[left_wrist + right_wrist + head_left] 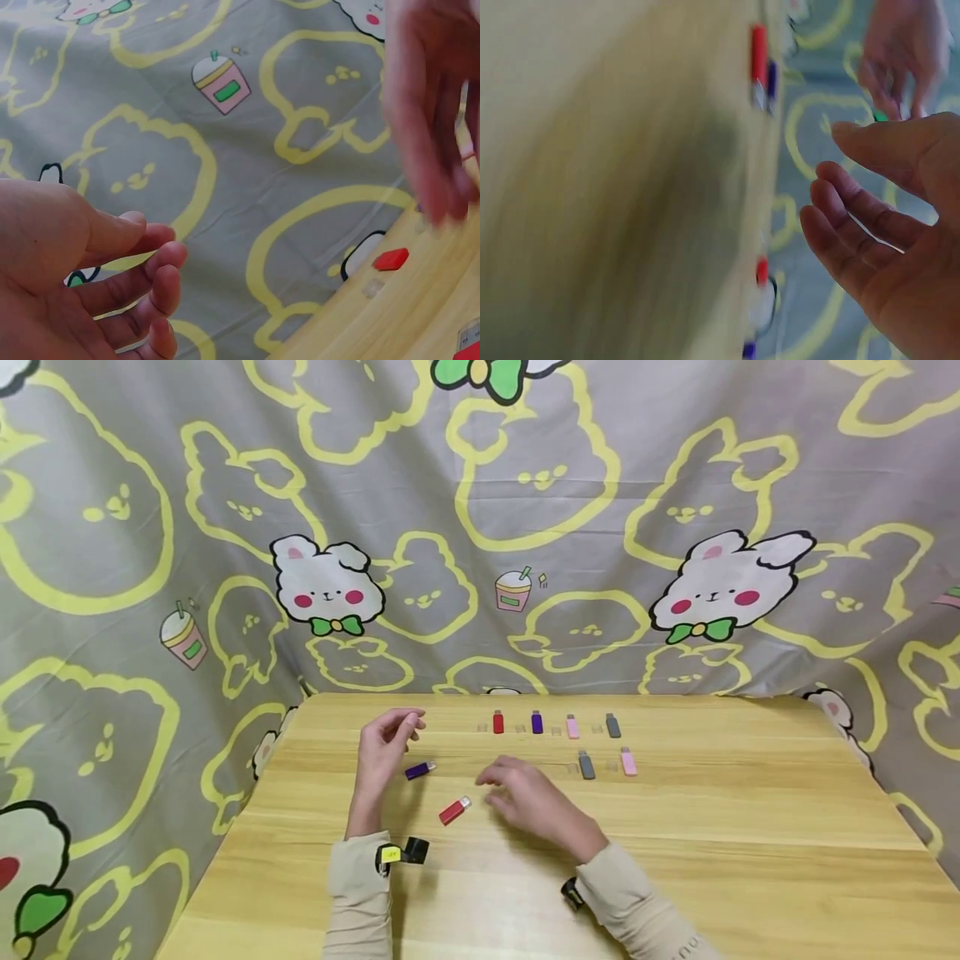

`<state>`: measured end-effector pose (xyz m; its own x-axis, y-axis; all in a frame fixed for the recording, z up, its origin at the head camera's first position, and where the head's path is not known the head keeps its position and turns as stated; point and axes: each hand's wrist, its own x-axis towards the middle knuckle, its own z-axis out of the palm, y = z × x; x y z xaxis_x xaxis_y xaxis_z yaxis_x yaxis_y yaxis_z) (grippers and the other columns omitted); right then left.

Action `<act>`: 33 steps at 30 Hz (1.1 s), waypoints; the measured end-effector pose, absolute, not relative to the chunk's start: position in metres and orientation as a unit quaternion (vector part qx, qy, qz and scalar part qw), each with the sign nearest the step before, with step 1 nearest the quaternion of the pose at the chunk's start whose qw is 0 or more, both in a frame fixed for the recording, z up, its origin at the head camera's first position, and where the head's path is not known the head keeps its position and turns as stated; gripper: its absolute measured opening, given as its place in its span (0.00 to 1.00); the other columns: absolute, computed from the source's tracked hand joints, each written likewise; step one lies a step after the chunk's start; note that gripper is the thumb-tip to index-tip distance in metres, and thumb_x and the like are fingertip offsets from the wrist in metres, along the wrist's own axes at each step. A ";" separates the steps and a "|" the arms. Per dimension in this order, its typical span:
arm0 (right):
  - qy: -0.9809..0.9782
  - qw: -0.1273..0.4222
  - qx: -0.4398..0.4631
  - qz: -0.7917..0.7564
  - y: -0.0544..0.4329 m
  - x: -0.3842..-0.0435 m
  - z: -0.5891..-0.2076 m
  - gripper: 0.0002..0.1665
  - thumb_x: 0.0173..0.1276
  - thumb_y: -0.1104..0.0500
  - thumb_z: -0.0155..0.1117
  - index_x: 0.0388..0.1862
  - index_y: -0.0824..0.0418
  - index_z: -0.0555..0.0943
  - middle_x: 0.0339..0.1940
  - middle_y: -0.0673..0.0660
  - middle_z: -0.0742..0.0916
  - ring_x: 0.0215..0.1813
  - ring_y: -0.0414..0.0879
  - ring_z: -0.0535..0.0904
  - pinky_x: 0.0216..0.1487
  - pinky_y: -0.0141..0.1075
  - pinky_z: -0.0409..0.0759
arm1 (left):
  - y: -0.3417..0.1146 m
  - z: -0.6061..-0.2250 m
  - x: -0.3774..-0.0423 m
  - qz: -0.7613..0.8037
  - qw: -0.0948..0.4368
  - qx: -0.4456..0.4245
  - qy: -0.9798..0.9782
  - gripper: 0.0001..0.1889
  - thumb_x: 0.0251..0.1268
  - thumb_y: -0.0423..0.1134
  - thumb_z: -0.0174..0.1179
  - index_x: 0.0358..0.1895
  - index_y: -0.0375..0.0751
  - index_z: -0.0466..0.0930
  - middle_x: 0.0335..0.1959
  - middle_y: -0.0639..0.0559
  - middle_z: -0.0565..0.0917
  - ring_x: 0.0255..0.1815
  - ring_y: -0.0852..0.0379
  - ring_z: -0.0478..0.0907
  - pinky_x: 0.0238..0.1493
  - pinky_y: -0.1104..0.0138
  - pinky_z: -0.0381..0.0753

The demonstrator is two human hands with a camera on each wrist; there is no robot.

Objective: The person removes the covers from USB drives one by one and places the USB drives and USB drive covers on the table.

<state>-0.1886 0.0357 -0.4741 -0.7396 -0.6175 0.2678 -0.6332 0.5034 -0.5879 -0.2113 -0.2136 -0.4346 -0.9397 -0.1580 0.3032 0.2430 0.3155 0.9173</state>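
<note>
My left hand (384, 750) is raised over the left part of the table, its fingers loosely bent with nothing visible in them. Just below it in the head view lies a purple USB stick (417, 771), metal end pointing right. A red USB stick (452, 812) lies between the hands, nearer the front. Close to its right, my right hand (531, 797) hovers with relaxed, bent fingers, the thumb apart from them. In the right wrist view, that hand (900, 232) shows nothing in its grasp. The left wrist view catches the left hand's fingers (169, 277) slightly spread.
Along the back stand out a red stick (498, 722), a purple stick (537, 723), a pink stick (572, 727) and a grey stick (613, 727). Before them lie another grey stick (587, 766) and pink stick (628, 762). Small clear caps (482, 727) accompany them. A patterned curtain (420, 668) borders the table.
</note>
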 end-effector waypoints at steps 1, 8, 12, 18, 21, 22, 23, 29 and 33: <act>-0.866 0.005 0.374 0.332 0.028 -0.188 -0.476 0.14 0.69 0.66 0.70 0.53 0.61 0.86 0.49 0.54 0.86 0.50 0.47 0.83 0.52 0.36 0.83 | -0.214 -0.434 -0.211 -0.583 0.169 -0.026 -0.794 0.10 0.77 0.34 0.59 0.47 0.29 0.87 0.35 0.41 0.87 0.29 0.58 0.80 0.26 0.73 0.74; -0.865 -0.012 0.419 0.277 -0.011 -0.192 -0.483 0.12 0.66 0.68 0.72 0.48 0.61 0.88 0.44 0.53 0.84 0.44 0.42 0.78 0.47 0.32 0.80 | -0.219 -0.433 -0.210 -0.588 0.156 0.002 -0.794 0.10 0.77 0.35 0.59 0.49 0.32 0.87 0.39 0.37 0.87 0.33 0.50 0.80 0.28 0.74 0.72; -0.855 -0.008 0.453 0.253 -0.025 -0.195 -0.486 0.07 0.66 0.69 0.71 0.39 0.59 0.89 0.38 0.50 0.84 0.41 0.40 0.78 0.46 0.29 0.78 | -0.222 -0.433 -0.210 -0.580 0.160 0.005 -0.799 0.10 0.77 0.35 0.60 0.49 0.32 0.87 0.40 0.36 0.87 0.36 0.46 0.81 0.31 0.75 0.73; -0.858 -0.030 0.452 0.241 -0.033 -0.196 -0.485 0.08 0.66 0.70 0.70 0.31 0.57 0.85 0.29 0.47 0.81 0.33 0.35 0.74 0.38 0.25 0.75 | -0.225 -0.433 -0.210 -0.565 0.163 0.000 -0.809 0.08 0.75 0.31 0.61 0.48 0.33 0.88 0.39 0.38 0.87 0.35 0.51 0.81 0.36 0.74 0.76; -0.872 -0.057 0.421 0.242 -0.029 -0.196 -0.482 0.07 0.64 0.70 0.72 0.33 0.58 0.85 0.27 0.46 0.81 0.32 0.36 0.74 0.37 0.27 0.75 | -0.223 -0.433 -0.211 -0.561 0.163 -0.006 -0.812 0.08 0.74 0.29 0.61 0.48 0.32 0.87 0.39 0.39 0.87 0.35 0.54 0.81 0.37 0.74 0.78; -0.876 -0.066 0.411 0.243 -0.027 -0.196 -0.482 0.07 0.64 0.70 0.72 0.33 0.59 0.85 0.27 0.45 0.82 0.32 0.36 0.75 0.37 0.27 0.76 | -0.223 -0.433 -0.211 -0.560 0.163 -0.010 -0.812 0.08 0.74 0.28 0.61 0.48 0.31 0.87 0.39 0.39 0.87 0.35 0.54 0.81 0.37 0.74 0.78; -0.878 -0.075 0.404 0.246 -0.025 -0.196 -0.481 0.07 0.64 0.70 0.73 0.34 0.59 0.85 0.27 0.46 0.82 0.32 0.36 0.75 0.37 0.28 0.76 | -0.222 -0.433 -0.211 -0.559 0.163 -0.013 -0.813 0.08 0.73 0.28 0.61 0.48 0.30 0.87 0.39 0.38 0.87 0.35 0.54 0.81 0.37 0.74 0.78; -0.878 -0.086 0.360 0.303 -0.008 -0.198 -0.474 0.06 0.65 0.69 0.72 0.39 0.61 0.86 0.29 0.49 0.83 0.31 0.38 0.75 0.36 0.31 0.76 | -0.220 -0.435 -0.210 -0.556 0.155 -0.028 -0.816 0.07 0.73 0.28 0.61 0.47 0.29 0.87 0.39 0.39 0.87 0.35 0.51 0.81 0.37 0.71 0.80; -0.870 -0.080 0.315 0.371 0.009 -0.201 -0.462 0.07 0.68 0.67 0.71 0.44 0.61 0.86 0.30 0.48 0.85 0.31 0.39 0.77 0.34 0.32 0.79 | -0.216 -0.436 -0.212 -0.558 0.147 -0.033 -0.816 0.07 0.73 0.28 0.61 0.47 0.30 0.87 0.39 0.38 0.87 0.36 0.47 0.82 0.36 0.72 0.80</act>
